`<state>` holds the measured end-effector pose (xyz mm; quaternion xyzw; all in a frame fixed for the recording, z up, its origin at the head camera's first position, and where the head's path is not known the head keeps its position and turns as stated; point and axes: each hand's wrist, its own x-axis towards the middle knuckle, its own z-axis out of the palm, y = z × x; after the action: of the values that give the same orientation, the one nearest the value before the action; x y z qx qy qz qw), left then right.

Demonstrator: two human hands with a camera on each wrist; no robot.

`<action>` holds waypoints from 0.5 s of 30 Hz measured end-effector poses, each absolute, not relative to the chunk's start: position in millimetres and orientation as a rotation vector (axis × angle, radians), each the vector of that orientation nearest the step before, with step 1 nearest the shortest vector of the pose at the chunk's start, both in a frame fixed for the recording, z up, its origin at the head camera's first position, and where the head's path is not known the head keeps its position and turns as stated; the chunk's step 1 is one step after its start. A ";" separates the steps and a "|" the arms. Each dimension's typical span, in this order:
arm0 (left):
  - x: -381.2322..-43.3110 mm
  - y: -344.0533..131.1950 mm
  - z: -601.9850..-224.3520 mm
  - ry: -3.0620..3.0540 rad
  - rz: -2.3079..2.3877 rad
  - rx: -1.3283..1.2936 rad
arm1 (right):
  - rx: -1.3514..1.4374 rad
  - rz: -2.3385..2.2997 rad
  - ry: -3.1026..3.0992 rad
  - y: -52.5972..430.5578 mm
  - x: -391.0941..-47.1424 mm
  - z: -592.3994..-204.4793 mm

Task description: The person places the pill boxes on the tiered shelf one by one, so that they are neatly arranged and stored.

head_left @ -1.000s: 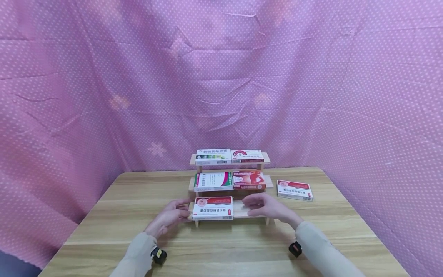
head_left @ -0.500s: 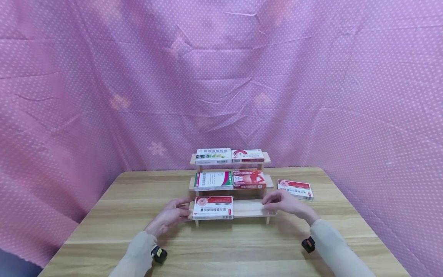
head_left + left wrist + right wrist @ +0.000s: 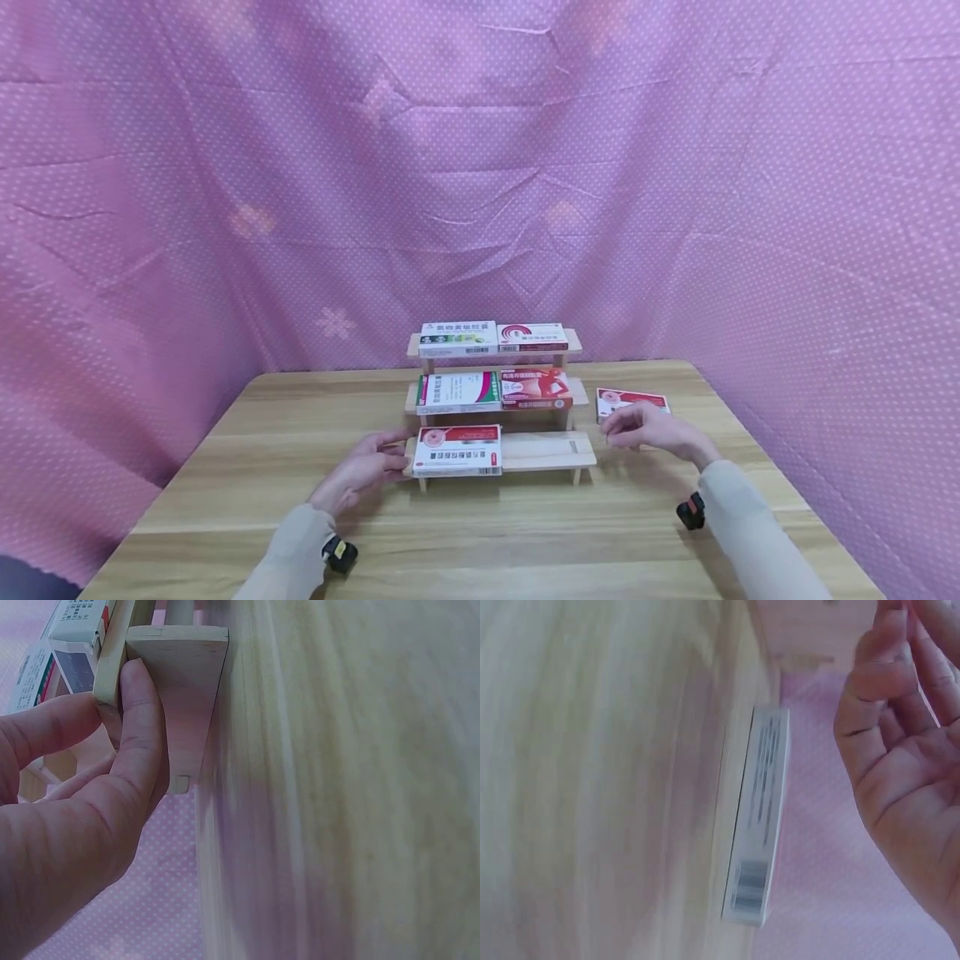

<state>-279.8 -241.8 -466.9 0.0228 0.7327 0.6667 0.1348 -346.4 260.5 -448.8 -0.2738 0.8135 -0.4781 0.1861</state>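
Note:
A three-tier wooden stand (image 3: 546, 452) stands on the table, with medicine boxes on each tier. My left hand (image 3: 362, 472) pinches the left end of the bottom tier; in the left wrist view the thumb and a finger (image 3: 140, 727) are on either side of the board. Beside that grip, a red-and-white medicine box (image 3: 457, 452) lies on the bottom tier's left half. My right hand (image 3: 660, 432) is right of the stand, fingers loosely bent and holding nothing. It partly covers another red-and-white medicine box (image 3: 636, 397) lying on the table; the right wrist view shows this box's barcode side (image 3: 757, 817).
The middle tier carries a white-and-green box (image 3: 459, 392) and a red box (image 3: 536, 388). On the top tier are a white box with green (image 3: 457, 337) and a white box with red rings (image 3: 532, 335). A pink dotted cloth (image 3: 480, 208) hangs behind the table (image 3: 480, 542).
My right hand has moved right, from over the bottom tier to beside the box on the table. The left hand keeps its grip on the stand. The head view has shifted slightly.

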 end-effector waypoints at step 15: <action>-279.7 -240.0 -464.6 2.121 1.941 0.034 | -0.510 -1.306 2.576 306.9 -367.4 -441.3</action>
<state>-279.7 -240.0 -464.6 0.0118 0.7310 0.6692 0.1327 -367.4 306.9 -441.3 -0.1730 0.8735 -0.4430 0.1041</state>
